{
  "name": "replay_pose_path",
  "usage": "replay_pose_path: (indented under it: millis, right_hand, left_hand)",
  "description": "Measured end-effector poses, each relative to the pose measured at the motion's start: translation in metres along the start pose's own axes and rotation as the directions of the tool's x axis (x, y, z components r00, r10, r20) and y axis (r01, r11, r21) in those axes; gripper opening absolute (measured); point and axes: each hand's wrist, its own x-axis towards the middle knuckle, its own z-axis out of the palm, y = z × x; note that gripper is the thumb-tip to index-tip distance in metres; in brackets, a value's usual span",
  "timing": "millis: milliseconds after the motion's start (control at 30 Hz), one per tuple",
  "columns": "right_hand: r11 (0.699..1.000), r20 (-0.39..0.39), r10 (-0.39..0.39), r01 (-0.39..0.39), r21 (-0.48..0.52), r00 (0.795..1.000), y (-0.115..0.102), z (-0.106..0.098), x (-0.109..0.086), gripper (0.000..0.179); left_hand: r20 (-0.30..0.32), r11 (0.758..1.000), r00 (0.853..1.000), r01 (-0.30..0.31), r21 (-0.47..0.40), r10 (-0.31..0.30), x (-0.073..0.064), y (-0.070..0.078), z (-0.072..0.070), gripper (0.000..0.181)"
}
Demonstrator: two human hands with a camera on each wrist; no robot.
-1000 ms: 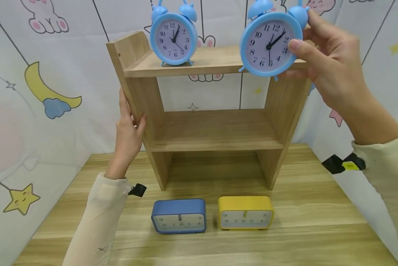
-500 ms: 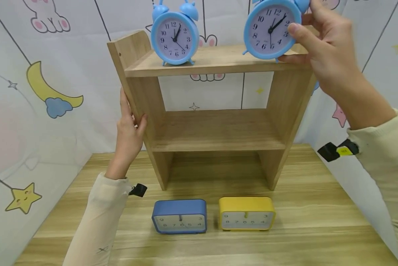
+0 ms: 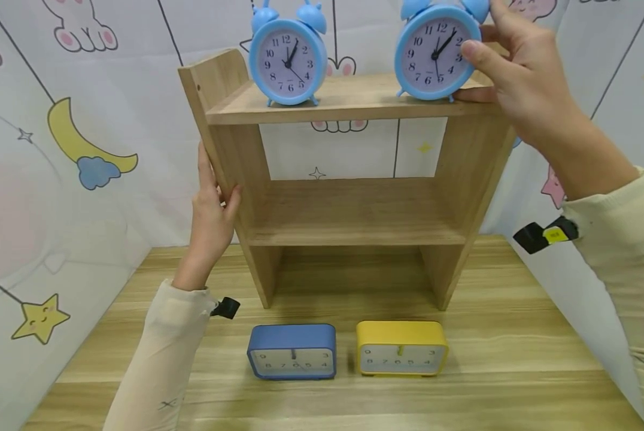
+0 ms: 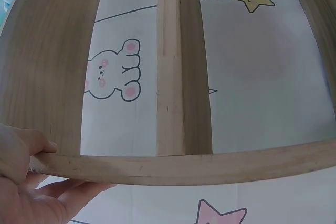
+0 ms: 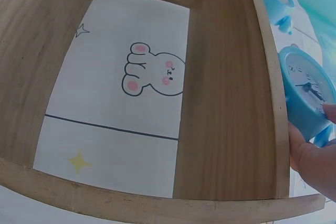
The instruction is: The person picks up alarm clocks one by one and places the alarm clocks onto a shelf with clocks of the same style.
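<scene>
Light-blue, round twin-bell alarm clock [image 3: 437,52] is now sitting atop the wooden open shelf unit [image 3: 354,212], no longer hanging before its front edge, right hand [image 3: 526,78] still gripping, left hand [image 3: 211,212] holding the side, so placing is looking nearly done.

the right hand [image 3: 529,78] is now holding the light-blue alarm clock [image 3: 428,63] up and over the top shelf [image 3: 354,90], its feet no longer overlapping the board's front edge as they did a second ago. compared with half a second ago, the clock is sitting a bit lower, leaning less and closing slightly on the other light-blue clock [image 3: 288,60]. head view is drifting, wall prints [image 3: 93,139] landing slightly further right.
</scene>
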Motion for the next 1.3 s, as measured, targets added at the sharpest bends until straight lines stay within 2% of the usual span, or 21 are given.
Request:
replay_pose_path:
  millis: [133, 200, 400, 933, 1300]
  right_hand:
    - [0.988, 0.015, 0.013, -0.01, -0.157, 1.0, 0.0, -0.001, 0.002, 0.058]
    - [0.98, 0.026, 0.02, -0.014, -0.197, 0.999, 0.0, -0.001, 0.003, 0.058]
    - [0.984, 0.045, 0.033, -0.025, -0.179, 0.998, -0.001, -0.002, 0.007, 0.057]
    - [0.969, 0.085, 0.048, -0.026, -0.246, 0.995, 0.001, -0.003, 0.012, 0.058]
    - [0.933, 0.026, 0.086, -0.072, -0.351, 0.996, 0.001, 0.0, 0.004, 0.065]
  left_hand:
    - [0.001, 1.0, 1.0, 0.001, -0.002, -0.001, 0.0, 0.001, 0.001, 0.084]
    - [0.0, 1.0, 1.0, -0.003, -0.001, 0.003, -0.001, 0.001, 0.001, 0.084]
    - [-0.003, 1.0, 1.0, -0.013, 0.002, 0.013, 0.0, 0.001, 0.001, 0.084]
    - [-0.012, 1.0, 1.0, -0.008, 0.01, 0.008, -0.001, 0.001, 0.0, 0.084]
    - [-0.008, 1.0, 1.0, -0.003, 0.016, 0.003, -0.001, 0.002, 0.0, 0.084]
